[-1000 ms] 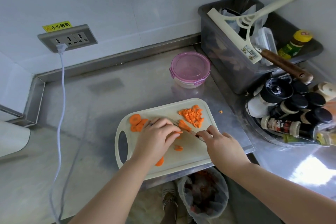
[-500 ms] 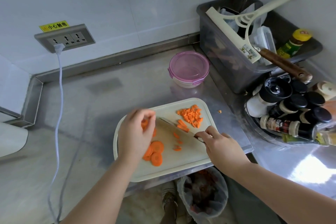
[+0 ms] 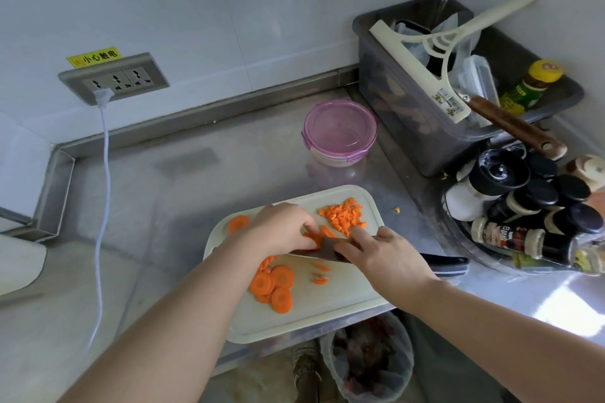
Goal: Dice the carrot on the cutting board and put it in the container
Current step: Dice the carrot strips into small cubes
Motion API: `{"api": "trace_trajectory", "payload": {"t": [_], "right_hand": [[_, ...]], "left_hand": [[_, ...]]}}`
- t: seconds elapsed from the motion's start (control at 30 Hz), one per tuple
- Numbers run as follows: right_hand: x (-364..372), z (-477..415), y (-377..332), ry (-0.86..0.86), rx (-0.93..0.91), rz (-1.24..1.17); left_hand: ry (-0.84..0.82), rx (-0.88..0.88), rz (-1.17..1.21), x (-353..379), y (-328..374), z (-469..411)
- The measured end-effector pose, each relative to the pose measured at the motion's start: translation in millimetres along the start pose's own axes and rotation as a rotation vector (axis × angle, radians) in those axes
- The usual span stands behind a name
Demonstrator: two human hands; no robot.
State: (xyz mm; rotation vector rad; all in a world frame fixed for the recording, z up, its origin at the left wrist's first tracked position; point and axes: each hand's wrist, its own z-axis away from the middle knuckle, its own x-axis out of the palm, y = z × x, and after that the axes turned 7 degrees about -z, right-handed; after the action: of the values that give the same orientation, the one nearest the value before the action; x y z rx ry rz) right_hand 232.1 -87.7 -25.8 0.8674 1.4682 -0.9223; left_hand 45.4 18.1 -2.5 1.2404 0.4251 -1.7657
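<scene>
A pale cutting board (image 3: 327,317) lies at the counter's front edge. Diced carrot (image 3: 342,216) is piled at its far right corner. Several carrot rounds (image 3: 275,285) lie near my left forearm, and one round (image 3: 238,223) sits at the far left. My left hand (image 3: 281,229) pinches a few carrot slices (image 3: 316,235) against the board beside the blade. My right hand (image 3: 383,258) holds the knife (image 3: 314,253) with its fingers up on the blade; the black handle sticks out behind my wrist. The pink-rimmed round container (image 3: 340,131) stands behind the board.
A grey bin (image 3: 409,127) with a squeegee and bottles stands at the back right. A rack of spice bottles (image 3: 530,206) is to the right. One stray carrot bit (image 3: 396,210) lies on the steel counter. A white cord (image 3: 104,206) hangs from the wall socket. A trash bag (image 3: 370,360) sits below the edge.
My left hand came from the board's left side to the middle with carrot slices and set them by the blade. My right hand slid forward along the knife.
</scene>
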Motion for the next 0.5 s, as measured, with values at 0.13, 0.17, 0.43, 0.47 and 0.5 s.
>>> {"api": "trace_trajectory", "payload": {"t": [0.13,0.17,0.43,0.47,0.5], "right_hand": [[-0.3,-4.4,5.7,-0.036,-0.034,0.010],[-0.1,-4.3,6.4,-0.039,-0.038,0.011],[-2.1,19.4,16.9,-0.017,-0.043,-0.034],[-3.4,23.5,19.5,-0.015,-0.038,-0.049],[-4.9,27.9,22.1,-0.012,-0.029,-0.061]], "left_hand": [[0.086,-0.027,0.015,9.4,-2.1,-1.3],[0.100,-0.029,0.024,10.9,-2.5,-1.8],[0.107,-0.020,0.101,19.6,-5.5,-6.6],[0.104,-0.021,0.109,20.0,-5.7,-6.4],[0.104,-0.023,0.109,20.4,-5.6,-6.2]]}}
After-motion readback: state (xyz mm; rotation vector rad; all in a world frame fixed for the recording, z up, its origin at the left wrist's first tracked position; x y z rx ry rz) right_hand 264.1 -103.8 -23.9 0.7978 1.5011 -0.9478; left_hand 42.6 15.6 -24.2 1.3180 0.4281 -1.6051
